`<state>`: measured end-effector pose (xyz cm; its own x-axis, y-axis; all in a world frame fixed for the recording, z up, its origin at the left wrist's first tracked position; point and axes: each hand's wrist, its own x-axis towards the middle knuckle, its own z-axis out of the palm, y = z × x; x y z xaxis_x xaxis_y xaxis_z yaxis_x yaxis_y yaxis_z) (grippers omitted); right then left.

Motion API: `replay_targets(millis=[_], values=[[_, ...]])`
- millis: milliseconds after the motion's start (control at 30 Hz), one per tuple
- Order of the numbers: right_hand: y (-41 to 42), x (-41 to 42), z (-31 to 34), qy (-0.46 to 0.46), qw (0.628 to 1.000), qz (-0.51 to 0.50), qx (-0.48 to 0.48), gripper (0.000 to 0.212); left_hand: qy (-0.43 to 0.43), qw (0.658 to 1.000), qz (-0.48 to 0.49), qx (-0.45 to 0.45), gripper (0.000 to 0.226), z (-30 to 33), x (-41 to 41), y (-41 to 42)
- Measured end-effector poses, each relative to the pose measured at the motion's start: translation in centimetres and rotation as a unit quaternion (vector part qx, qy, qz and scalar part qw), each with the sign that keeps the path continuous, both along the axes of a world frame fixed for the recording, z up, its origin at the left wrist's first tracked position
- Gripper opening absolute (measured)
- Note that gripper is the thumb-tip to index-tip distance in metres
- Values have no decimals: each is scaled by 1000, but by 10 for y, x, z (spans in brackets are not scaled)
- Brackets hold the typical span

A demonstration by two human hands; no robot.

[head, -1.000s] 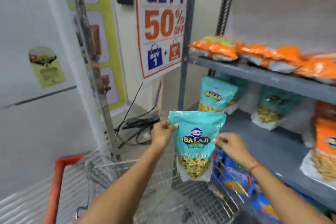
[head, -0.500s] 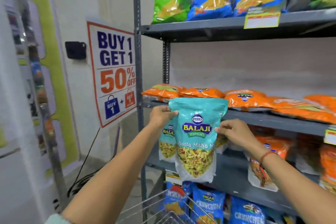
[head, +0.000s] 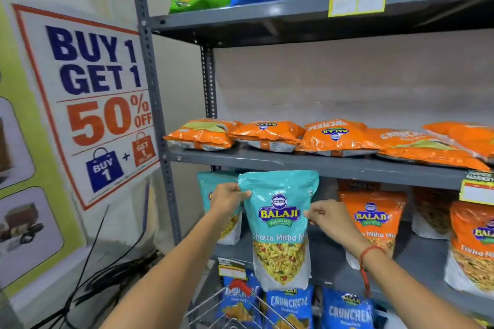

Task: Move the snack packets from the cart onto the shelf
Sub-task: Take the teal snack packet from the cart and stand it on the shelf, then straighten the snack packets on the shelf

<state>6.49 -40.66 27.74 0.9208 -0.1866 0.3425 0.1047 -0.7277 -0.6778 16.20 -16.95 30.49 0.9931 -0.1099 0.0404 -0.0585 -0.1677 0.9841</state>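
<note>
Holding teal Balaji Khatta Mitha packet (head: 279,224) upright in front of the third shelf (head: 401,264), just under the edge of the shelf above, beside another teal packet (head: 213,195) already standing at the left end. Left hand (head: 227,199) pinching the packet's upper left edge, thumb on the front; right hand (head: 330,218) pinching the right edge a bit lower, fingers curled onto the film. Both grips pressed together on the packet.

Likely handling light: thin glossy plastic film, crinkly, sealed flat top, clear window below showing yellow mix, white gusset base. Soft, bulging, probably slippery where smooth; contents brittle, so squeezing the middle risks crushing. Gripping best at side seams or top seal, as now. Flat base probably letting it stand once seated.

Orange packets (head: 267,135) lying flat on shelf above, puffy and shiny. Orange Balaji pouch (head: 373,219) standing just right of the right hand. Grey painted metal shelving, perforated upright (head: 155,93). Wire cart rim (head: 213,310) showing at bottom; blue Crunchem bags (head: 291,307) below.
</note>
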Motion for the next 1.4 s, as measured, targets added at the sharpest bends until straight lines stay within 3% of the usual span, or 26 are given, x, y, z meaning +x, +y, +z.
replay_targets(millis=[133,367,500,600,767,900,967,1033,1100,1200,1400], values=[[-24,35,-38,18,999,-43,-23,28,9,999,18,37,21,-33,31,-28],[-66,93,-93,16,995,-95,-18,41,-12,994,35,106,17,-66,85,-78],[-83,114,-111,27,994,-107,-3,31,-17,993,38,114,26,-81,107,-97],[-91,122,-122,27,993,-111,17,30,-28,991,17,128,19,-91,119,-106],[-96,121,-130,24,988,-112,108,30,-31,991,-28,128,25,-93,131,-119],[-101,112,-134,82,964,-38,249,4,19,994,-104,39,32,-109,128,-122],[-102,108,-146,140,945,9,295,26,58,987,-143,33,58,-133,121,-119],[-101,106,-170,202,930,23,305,54,97,977,-167,89,86,-165,110,-115],[-97,105,-198,248,916,33,314,63,125,967,-176,138,96,-198,101,-112],[-89,108,-231,243,911,34,332,48,144,970,-140,137,85,-237,93,-113],[-82,127,-248,216,915,8,341,57,133,975,-74,161,65,-249,103,-114]])
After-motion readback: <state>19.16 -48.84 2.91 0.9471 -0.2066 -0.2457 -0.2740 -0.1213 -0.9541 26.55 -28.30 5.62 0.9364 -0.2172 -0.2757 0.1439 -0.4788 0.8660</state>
